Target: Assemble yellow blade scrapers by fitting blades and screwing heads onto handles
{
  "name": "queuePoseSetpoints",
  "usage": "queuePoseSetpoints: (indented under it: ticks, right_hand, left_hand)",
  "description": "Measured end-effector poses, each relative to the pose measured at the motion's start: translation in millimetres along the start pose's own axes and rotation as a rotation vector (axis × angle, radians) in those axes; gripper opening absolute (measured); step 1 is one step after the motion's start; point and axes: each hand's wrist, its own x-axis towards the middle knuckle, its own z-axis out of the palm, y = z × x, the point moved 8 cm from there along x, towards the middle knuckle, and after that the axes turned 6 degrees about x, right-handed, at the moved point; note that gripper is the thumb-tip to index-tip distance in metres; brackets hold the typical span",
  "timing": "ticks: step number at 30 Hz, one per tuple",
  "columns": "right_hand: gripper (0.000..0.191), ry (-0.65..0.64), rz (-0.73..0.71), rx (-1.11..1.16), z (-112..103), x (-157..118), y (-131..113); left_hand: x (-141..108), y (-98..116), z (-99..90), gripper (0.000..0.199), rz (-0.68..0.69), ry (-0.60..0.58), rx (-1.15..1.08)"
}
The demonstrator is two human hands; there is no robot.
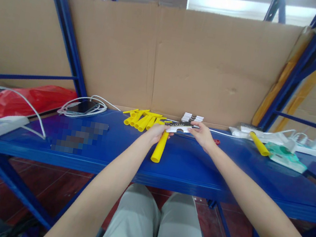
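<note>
Hands, two of them, meet over the blue metal worktop [207,167], nearer its back edge than its front edge. Taking the hands as the clock's centre and twelve o'clock as straight away from the person, one flat white piece with a black strip [179,129] lies between them, raised just above the surface. The left hand [157,133] has its fingers closed on the piece's nine o'clock end; the right hand [202,135] pinches its three o'clock end.

One yellow plastic tube [158,151] extends from beneath the left hand towards seven o'clock, its open end short of the front edge; its upper end is hidden. Blue surface stretches from both sides of this tube to the front edge, giving room at five and seven o'clock.

Towards ten o'clock lies a cluster of yellow tubes with flat ends [144,121], at least five, overlapping too much for a sure count. At twelve, near the single tall cardboard barrier's [215,63] base, sits a small group of white notched pieces [191,118], number unclear. One small red object [217,141] is just beside the right hand, at three.

Farther towards three are one more yellow tube [259,144], one green-and-white packet [286,157] and one white power strip [307,150]. Well out at nine are one coiled white cable [82,106] and one red plastic bag [33,101].
</note>
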Motion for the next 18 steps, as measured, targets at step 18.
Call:
queuePoseSetpoints:
  ticks: [18]
  right_hand:
    - [0.023, 0.094, 0.322, 0.426, 6.2, -12.3, 4.8]
  left_hand:
    - [-3.0, -3.5, 0.3, 0.017, -0.039, 0.042, -0.072]
